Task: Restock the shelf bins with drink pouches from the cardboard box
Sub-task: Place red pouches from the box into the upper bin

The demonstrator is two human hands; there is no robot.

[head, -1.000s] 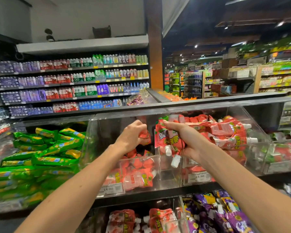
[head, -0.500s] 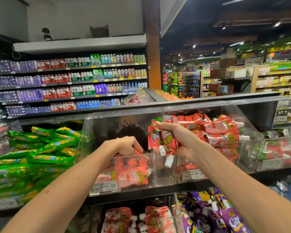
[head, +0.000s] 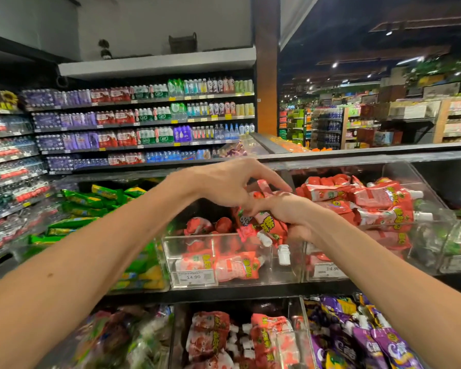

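My right hand [head: 293,214] grips a bunch of red drink pouches [head: 268,226] with their white caps hanging down, above the middle clear bin [head: 285,274]. My left hand [head: 221,185] has crossed over to the bunch and pinches the top edge of one pouch [head: 262,185] between thumb and fingers. A few red pouches [head: 234,266] lie low in that middle bin. The bin to its right [head: 425,237] is heaped with the same red pouches [head: 370,201]. The cardboard box is out of view.
A bin of green pouches [head: 91,206] stands at the left. Below are bins of red pouches [head: 210,339] and purple pouches [head: 357,331]. A price tag [head: 193,276] reads 14.90. Shelves of bottled drinks [head: 144,121] fill the far wall.
My left hand let go of a pouch low in the middle bin, rose, and moved right to the bunch. My right hand kept its grip and dropped slightly.
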